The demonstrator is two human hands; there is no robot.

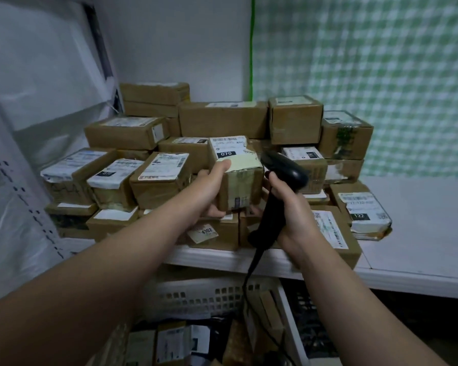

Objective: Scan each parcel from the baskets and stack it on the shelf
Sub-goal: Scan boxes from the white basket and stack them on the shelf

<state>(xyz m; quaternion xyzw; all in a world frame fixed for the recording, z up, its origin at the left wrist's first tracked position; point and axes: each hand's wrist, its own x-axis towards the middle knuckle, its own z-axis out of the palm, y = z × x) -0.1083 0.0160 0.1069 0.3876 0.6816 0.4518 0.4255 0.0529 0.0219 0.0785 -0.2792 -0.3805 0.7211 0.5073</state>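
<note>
My left hand point(210, 184) grips a small brown cardboard parcel point(239, 178) with a white label marked 070, held above the front of the shelf. My right hand point(288, 207) holds a black handheld barcode scanner point(280, 178) by its handle. The scanner's head sits right beside the parcel's upper right corner. The scanner's black cable hangs down past the shelf edge. Behind the held parcel, several brown labelled parcels point(222, 120) are stacked in layers on the white shelf point(413, 212).
A white slotted basket point(204, 297) sits under the shelf, and more parcels point(169, 344) lie lower down. A perforated white shelf post point(24, 196) and plastic sheeting stand at left. A green checked cloth point(368, 62) hangs at the back right. The shelf's right part is bare.
</note>
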